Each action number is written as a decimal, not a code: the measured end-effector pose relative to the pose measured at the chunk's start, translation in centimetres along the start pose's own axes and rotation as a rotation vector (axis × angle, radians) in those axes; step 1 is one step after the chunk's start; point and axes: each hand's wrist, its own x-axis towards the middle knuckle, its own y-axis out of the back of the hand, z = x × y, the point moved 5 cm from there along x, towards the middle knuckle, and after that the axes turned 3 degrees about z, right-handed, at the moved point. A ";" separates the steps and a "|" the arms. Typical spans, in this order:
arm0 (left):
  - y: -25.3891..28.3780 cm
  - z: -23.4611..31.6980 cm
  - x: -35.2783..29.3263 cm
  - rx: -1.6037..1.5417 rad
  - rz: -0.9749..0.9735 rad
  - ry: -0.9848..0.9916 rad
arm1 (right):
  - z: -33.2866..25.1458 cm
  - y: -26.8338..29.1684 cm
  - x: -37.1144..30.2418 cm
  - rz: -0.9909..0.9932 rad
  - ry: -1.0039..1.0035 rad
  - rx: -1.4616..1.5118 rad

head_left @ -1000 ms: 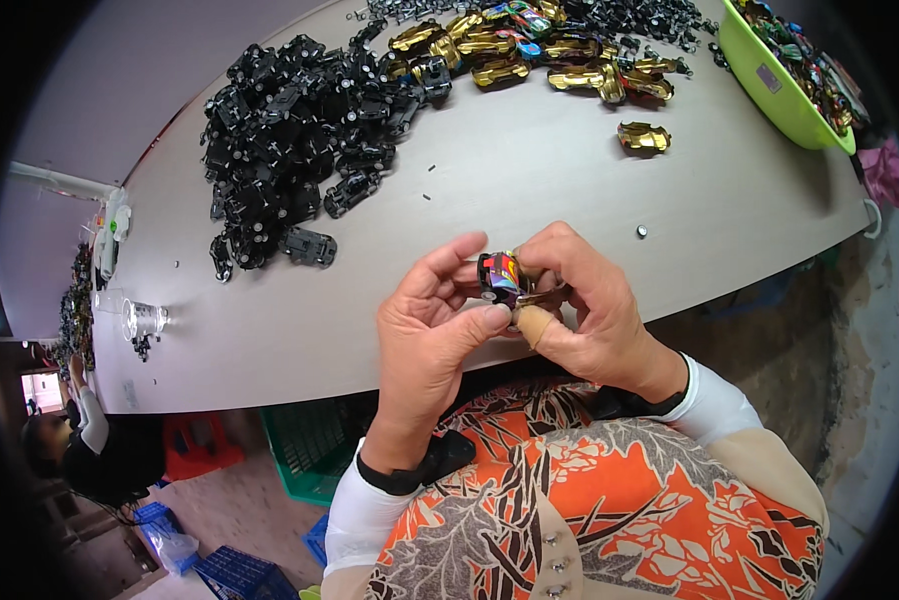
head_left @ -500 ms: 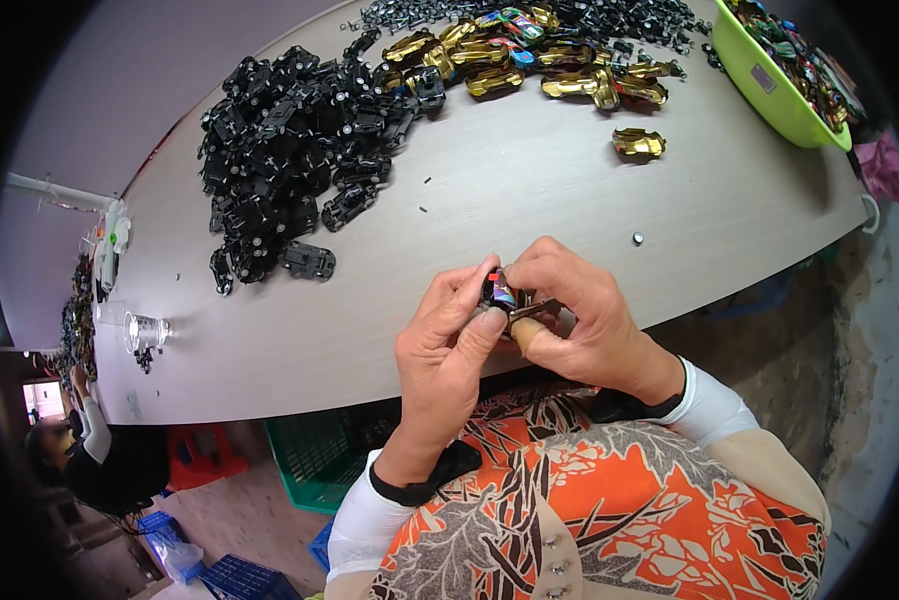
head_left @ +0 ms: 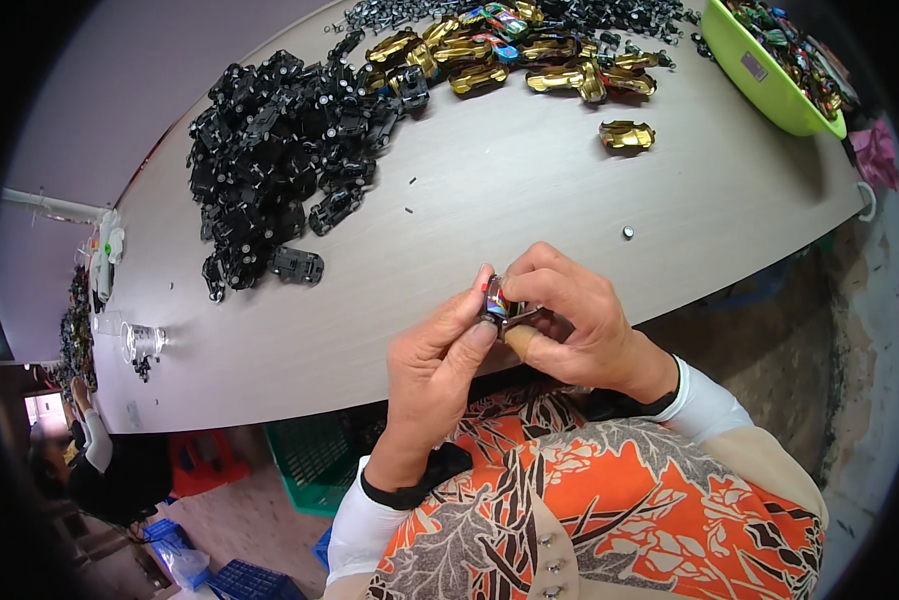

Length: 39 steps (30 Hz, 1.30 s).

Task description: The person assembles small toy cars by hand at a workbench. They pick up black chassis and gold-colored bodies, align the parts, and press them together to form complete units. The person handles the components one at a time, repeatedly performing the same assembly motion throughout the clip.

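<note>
- Toy car [head_left: 496, 299]: up over the near edge of the table [head_left: 519, 180], clamped between both hands
- Left hand [head_left: 434, 350]: fingers, spread a second ago, now close on it, probably steadying it for pressing
- Right hand [head_left: 581, 318]: still pinching its right side
- Gold car shell [head_left: 627, 136]: toward the table's right end

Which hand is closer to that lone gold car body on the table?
Right. The right hand is below and slightly left of the gold car body in the picture; the left hand is lower and farther left.
</note>
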 end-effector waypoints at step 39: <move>1.6 0.2 0.1 -0.386 0.143 0.115 | 1.3 -1.2 -0.7 -0.172 -0.549 0.342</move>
